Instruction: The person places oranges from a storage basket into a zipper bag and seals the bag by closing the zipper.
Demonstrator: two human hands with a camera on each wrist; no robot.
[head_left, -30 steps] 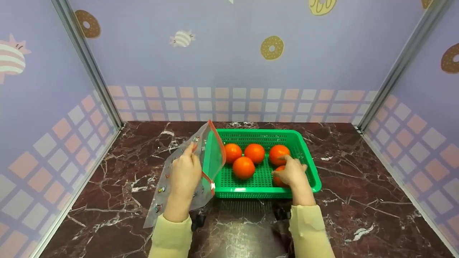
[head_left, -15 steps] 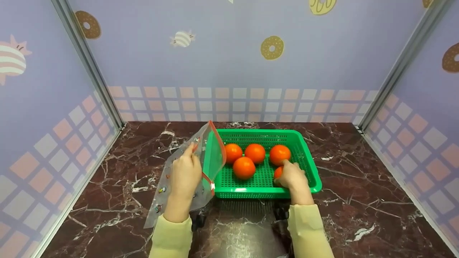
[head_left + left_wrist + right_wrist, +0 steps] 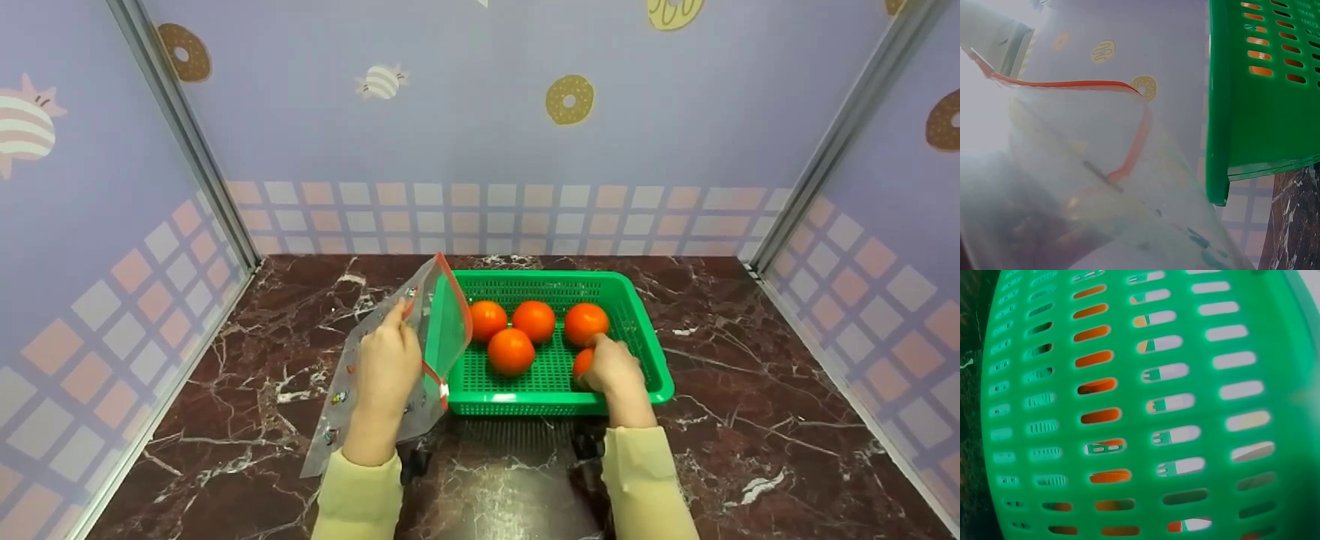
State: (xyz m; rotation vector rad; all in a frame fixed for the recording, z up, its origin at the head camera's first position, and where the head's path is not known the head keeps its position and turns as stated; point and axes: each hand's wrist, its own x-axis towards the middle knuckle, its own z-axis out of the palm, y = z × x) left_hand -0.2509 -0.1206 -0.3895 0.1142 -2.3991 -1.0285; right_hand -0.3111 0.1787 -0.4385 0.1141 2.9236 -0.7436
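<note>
In the head view my left hand (image 3: 390, 360) holds a clear slider zip bag (image 3: 424, 416) with a red top edge and small printed figures. The bag's mouth gapes toward a green plastic basket (image 3: 517, 400) and overlaps its left side. My right hand (image 3: 616, 369) reaches into the basket's near right corner and grips an orange (image 3: 582, 364), partly hidden by the fingers. Another orange (image 3: 586, 324) lies just behind it. The left wrist view shows the open bag (image 3: 1072, 121) close up, with fingers blurred behind the film.
Several more oranges (image 3: 533, 322) sit in the left and middle of the basket. The slotted basket wall (image 3: 1129, 371) fills the right wrist view. Beneath everything is a dark marbled tabletop (image 3: 750, 420), enclosed by patterned panels (image 3: 480, 135) at the back and sides.
From above the near right orange, my right hand has come down and its fingers have closed around it. The left hand and bag have stayed in place.
</note>
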